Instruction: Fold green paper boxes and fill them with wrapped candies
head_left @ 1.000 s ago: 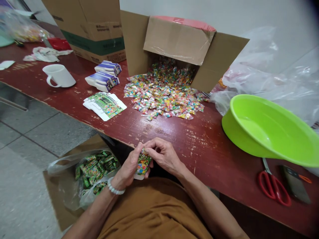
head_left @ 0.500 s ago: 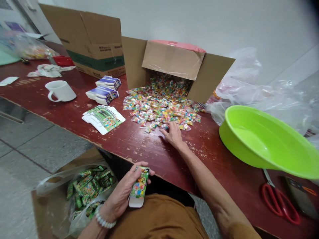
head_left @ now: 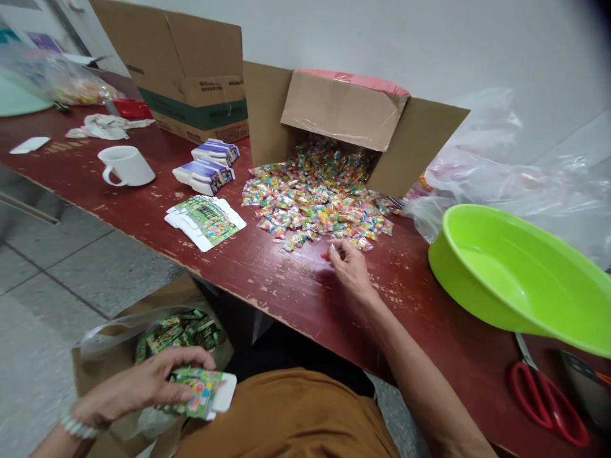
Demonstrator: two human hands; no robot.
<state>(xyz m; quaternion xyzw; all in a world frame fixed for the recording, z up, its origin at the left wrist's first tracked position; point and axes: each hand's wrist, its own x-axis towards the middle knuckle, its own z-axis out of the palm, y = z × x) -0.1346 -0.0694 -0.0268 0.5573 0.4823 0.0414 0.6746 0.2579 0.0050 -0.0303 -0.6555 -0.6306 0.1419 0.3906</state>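
My left hand (head_left: 167,381) is closed around a small green printed carton (head_left: 203,391), held level with a white flap open at its right end. It hovers above several similar green cartons (head_left: 179,332) in a plastic-lined box at my left. My right hand (head_left: 351,264) is just over the table at the near edge of a heap of clear candy packets (head_left: 315,203). Its thumb and fingers are pinched, with a small reddish bit showing at the tips, apparently a candy packet. The heap spills from a cardboard box (head_left: 344,108) lying on its side.
Flat green cartons (head_left: 207,222), purple-and-white cartons (head_left: 205,175) and a white mug (head_left: 126,166) stand left of the candy. Behind them is a closed-sided cardboard box (head_left: 191,83). At right are a lime-green basin (head_left: 515,273), red-handled scissors (head_left: 548,401) and a phone (head_left: 585,381).
My left hand has swung left over the cartons, turning its carton from upright to level. My right hand has drawn slightly back from the candy heap, fingers now pinched. The view has shifted a little.
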